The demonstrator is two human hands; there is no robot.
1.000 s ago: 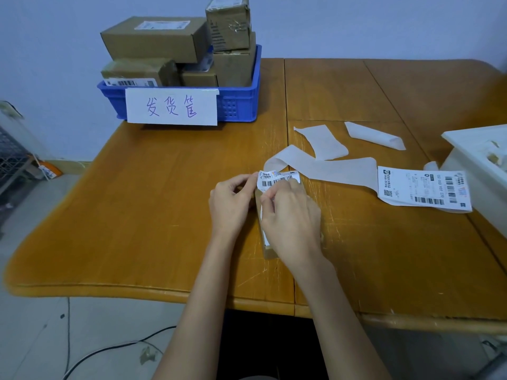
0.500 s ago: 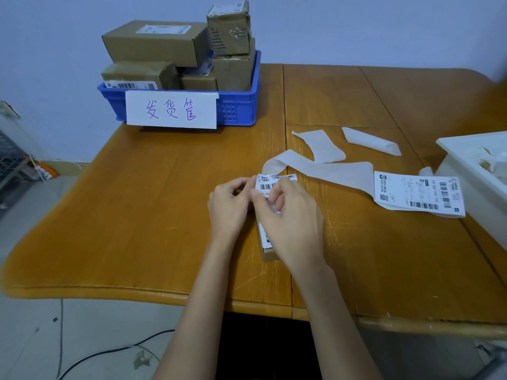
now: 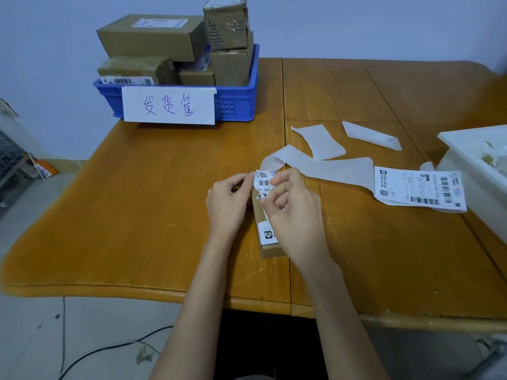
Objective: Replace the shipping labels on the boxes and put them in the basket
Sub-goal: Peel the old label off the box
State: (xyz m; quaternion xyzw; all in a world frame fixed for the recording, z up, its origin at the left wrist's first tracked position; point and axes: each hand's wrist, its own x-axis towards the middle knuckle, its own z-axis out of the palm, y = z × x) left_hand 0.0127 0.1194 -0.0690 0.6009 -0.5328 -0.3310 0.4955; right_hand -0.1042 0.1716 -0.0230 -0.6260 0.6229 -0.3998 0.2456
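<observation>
Mid-frame: small cardboard box (image 3: 270, 244) flat on the wooden worktop (image 3: 137, 215). Right hand (image 3: 295, 212), fingers curled, pinches the crumpled old shipping label (image 3: 264, 182), which is partly lifted off the box top. Left hand (image 3: 227, 201) holds the box's far left edge, fingers curled. Right of centre: liner strip (image 3: 323, 167) carrying a fresh label (image 3: 419, 189). Upper left: blue basket (image 3: 238, 102) stacked with boxes (image 3: 153, 37), handwritten sign (image 3: 168, 105) on its front.

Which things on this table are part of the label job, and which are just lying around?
Part of the job:
small brown cardboard box
crumpled old label, pinched by both hands
fresh printed white label
blue plastic basket of boxes

Lying about:
two loose white backing strips
white plastic tray
</observation>
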